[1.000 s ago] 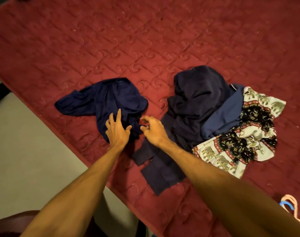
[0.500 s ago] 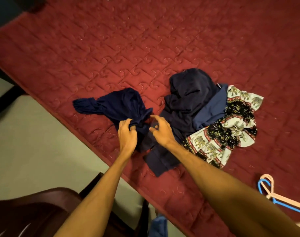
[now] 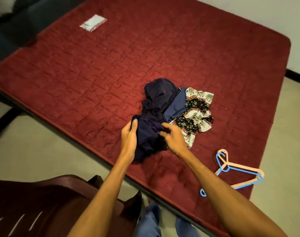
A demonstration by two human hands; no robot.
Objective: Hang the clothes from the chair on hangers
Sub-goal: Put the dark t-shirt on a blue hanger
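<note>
A red quilted mattress [image 3: 145, 57] fills most of the view, its cover stitched in swirls. A small white packet [image 3: 92, 23] lies near its far left corner (the contents cannot be made out). Pale floor [image 3: 34, 147] runs alongside the mattress, and a dark piece of furniture [image 3: 17, 26] stands beyond it.

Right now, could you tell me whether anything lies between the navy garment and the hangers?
Nothing visible does, bar the right forearm above: only bare red quilt separates the navy garment from the hangers; the elephant-print cloth lies farther back.
</note>
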